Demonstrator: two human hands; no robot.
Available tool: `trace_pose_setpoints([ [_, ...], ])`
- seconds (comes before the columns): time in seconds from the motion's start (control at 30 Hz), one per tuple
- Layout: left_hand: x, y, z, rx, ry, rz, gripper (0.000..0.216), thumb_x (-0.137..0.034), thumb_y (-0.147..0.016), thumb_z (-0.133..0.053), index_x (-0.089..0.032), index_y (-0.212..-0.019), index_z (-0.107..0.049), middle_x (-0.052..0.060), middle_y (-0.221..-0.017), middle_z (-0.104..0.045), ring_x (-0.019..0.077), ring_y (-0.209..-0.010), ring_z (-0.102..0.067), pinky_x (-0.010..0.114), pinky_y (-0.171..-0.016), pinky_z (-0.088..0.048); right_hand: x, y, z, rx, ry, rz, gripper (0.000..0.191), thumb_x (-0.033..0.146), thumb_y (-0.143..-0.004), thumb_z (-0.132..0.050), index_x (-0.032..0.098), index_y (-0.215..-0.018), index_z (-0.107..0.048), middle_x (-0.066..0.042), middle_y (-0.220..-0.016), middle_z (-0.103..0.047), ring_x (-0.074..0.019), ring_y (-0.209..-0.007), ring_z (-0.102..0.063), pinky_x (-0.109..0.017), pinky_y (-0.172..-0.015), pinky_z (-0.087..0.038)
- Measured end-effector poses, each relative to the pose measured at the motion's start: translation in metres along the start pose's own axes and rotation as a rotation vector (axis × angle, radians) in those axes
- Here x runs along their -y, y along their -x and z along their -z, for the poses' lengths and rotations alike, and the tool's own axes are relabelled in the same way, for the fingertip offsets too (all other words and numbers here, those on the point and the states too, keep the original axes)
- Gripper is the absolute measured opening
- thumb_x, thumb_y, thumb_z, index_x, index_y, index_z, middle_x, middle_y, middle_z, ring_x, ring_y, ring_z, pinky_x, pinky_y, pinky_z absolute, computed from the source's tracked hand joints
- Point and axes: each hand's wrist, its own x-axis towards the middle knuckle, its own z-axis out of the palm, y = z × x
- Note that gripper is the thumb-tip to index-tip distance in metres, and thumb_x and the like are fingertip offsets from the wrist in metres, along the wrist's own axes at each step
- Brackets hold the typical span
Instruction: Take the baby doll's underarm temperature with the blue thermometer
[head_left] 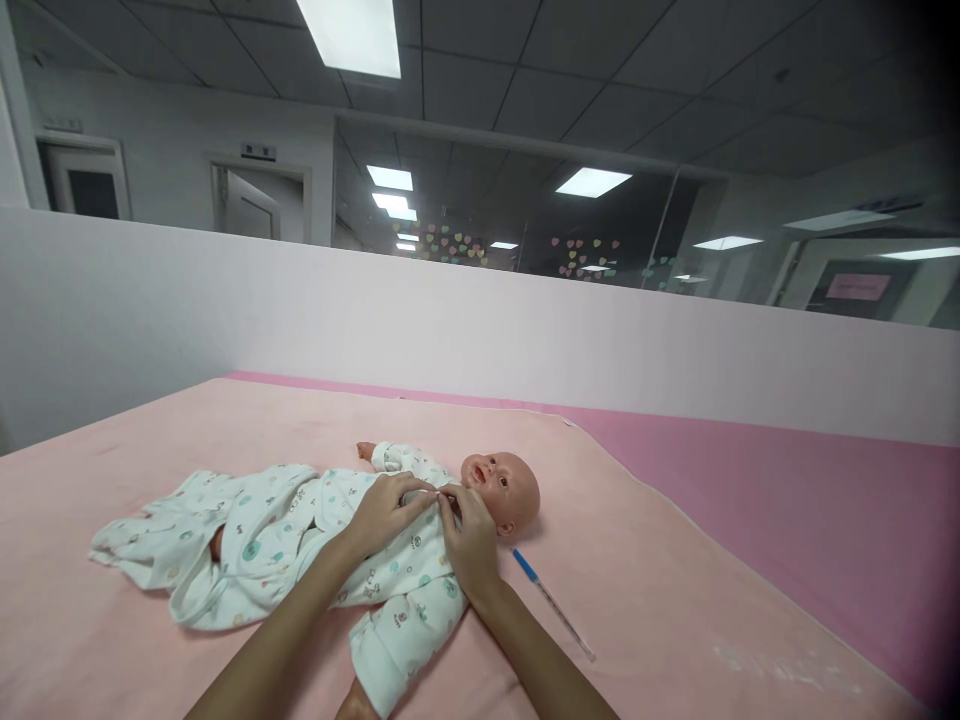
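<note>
A baby doll [504,487] lies on its back on a pale pink blanket [645,590], head to the right. It wears a white patterned romper [262,535] whose lower part lies loose and open to the left. My left hand [384,512] rests on the doll's chest with its fingers pinching the romper's front near the collar. My right hand [469,535] meets it from the right, fingers closed on the same collar edge just under the doll's chin. One sleeve [401,630] lies toward me between my forearms.
A thin pen-like stick with a blue end [551,601] lies on the blanket right of my right forearm. A darker pink cover [787,500] shows beyond the blanket. A white partition wall [375,320] runs behind the bed.
</note>
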Motion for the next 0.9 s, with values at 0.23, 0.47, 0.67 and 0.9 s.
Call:
trace_pose_setpoints([
  [0.23, 0.0021, -0.0009, -0.0038, -0.018, -0.083, 0.011, 0.033, -0.045, -0.082, -0.045, -0.023, -0.093, -0.068, 0.003, -0.083, -0.066, 0.0192, -0.079, -0.057, 0.028, -0.073, -0.041, -0.0007, 0.0009, -0.0012, -0.010, 0.022, 0.020, 0.017, 0.024, -0.086, -0.042, 0.021, -0.083, -0.060, -0.003, -0.078, -0.063, -0.0164, -0.076, -0.058, -0.029, -0.072, -0.046],
  [0.47, 0.0052, -0.0019, -0.0055, -0.023, -0.011, 0.034, 0.029, -0.039, -0.081, -0.047, -0.022, -0.092, -0.068, 0.003, -0.087, -0.066, 0.0201, -0.084, -0.057, 0.029, -0.075, -0.041, 0.0002, 0.0009, -0.0005, -0.005, 0.009, 0.041, 0.017, 0.021, -0.085, -0.042, 0.021, -0.089, -0.059, -0.004, -0.082, -0.064, -0.0173, -0.077, -0.058, -0.032, -0.076, -0.046],
  [0.67, 0.0058, -0.0020, -0.0056, -0.024, -0.015, 0.026, 0.025, -0.034, -0.081, -0.046, -0.023, -0.091, -0.066, 0.002, -0.090, -0.067, 0.0199, -0.084, -0.057, 0.029, -0.077, -0.040, 0.0016, -0.0001, 0.0004, 0.003, 0.002, 0.053, 0.020, 0.018, -0.084, -0.040, 0.021, -0.090, -0.059, -0.004, -0.083, -0.064, -0.0178, -0.079, -0.058, -0.031, -0.075, -0.046],
  [0.9, 0.0028, -0.0018, -0.0047, 0.001, -0.024, 0.025, 0.024, -0.032, -0.082, -0.042, -0.024, -0.091, -0.063, 0.000, -0.088, -0.066, 0.0193, -0.083, -0.056, 0.028, -0.075, -0.039, 0.0018, 0.0006, -0.0010, -0.002, 0.016, 0.035, 0.016, 0.019, -0.084, -0.042, 0.020, -0.086, -0.058, -0.003, -0.080, -0.062, -0.0161, -0.076, -0.057, -0.027, -0.067, -0.045],
])
